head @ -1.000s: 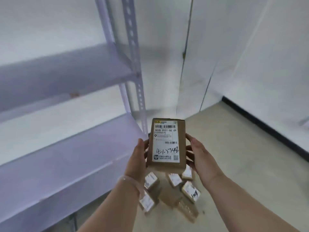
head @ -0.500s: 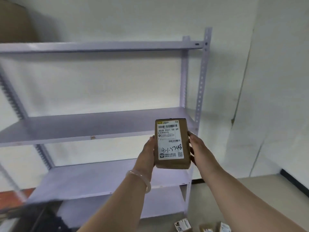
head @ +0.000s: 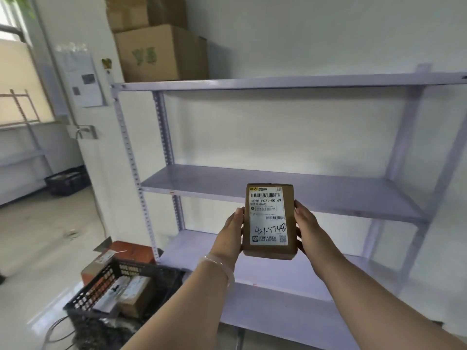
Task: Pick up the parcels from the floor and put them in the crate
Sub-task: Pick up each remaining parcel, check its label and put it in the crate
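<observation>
A small brown cardboard parcel (head: 269, 221) with a white shipping label is held upright in front of the shelving. My left hand (head: 231, 232) grips its left edge and my right hand (head: 307, 229) grips its right edge. A black slotted plastic crate (head: 106, 281) stands on the floor at the lower left, below and left of the parcel. Inside it lie a brown parcel (head: 137, 295) and a white packet (head: 113, 295). The parcels on the floor are out of view.
A lavender metal shelving unit (head: 290, 188) with bare shelves fills the wall ahead. Large cardboard boxes (head: 159, 46) sit on its top left. An orange-brown box (head: 121, 253) stands behind the crate. Another dark crate (head: 67, 183) sits far left. Cables (head: 56, 332) lie by the crate.
The view has swung up and to the left, away from the floor parcels, and the crate has come into sight. Both hands keep their hold on the same parcel.
</observation>
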A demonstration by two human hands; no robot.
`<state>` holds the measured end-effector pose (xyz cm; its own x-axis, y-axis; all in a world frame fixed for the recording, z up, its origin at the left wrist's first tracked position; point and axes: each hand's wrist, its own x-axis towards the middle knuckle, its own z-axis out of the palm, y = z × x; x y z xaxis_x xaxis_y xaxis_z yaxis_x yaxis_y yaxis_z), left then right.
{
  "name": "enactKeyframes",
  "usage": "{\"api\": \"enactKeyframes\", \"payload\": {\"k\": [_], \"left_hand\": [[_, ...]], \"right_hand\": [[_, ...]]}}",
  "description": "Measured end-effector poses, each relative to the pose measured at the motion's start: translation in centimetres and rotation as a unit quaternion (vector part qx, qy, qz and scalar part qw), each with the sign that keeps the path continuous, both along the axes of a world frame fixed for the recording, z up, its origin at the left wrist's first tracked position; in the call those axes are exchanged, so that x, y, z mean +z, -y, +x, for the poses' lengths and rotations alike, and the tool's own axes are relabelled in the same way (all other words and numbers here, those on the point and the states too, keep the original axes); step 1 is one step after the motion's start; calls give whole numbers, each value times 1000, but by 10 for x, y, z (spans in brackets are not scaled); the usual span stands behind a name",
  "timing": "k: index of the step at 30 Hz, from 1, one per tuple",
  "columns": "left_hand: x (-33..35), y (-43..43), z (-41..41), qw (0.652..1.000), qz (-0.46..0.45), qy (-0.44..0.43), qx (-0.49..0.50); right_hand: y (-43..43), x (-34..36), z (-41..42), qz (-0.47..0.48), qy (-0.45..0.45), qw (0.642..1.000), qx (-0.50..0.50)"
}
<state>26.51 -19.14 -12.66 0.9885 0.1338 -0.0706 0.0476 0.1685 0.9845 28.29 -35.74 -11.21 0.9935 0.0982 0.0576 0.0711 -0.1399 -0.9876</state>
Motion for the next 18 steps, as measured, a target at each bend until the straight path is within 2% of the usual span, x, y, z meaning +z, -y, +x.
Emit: {"api": "enactKeyframes", "payload": {"k": [11,18], "left_hand": [[-26,-316,1,995,21,-53,76],[-56,-428,23,989,-33,-80,117]], "right_hand": [[-308,-33,30,29,-58,992,106],[-421,-66,71,-19,-75,982,174]]}}
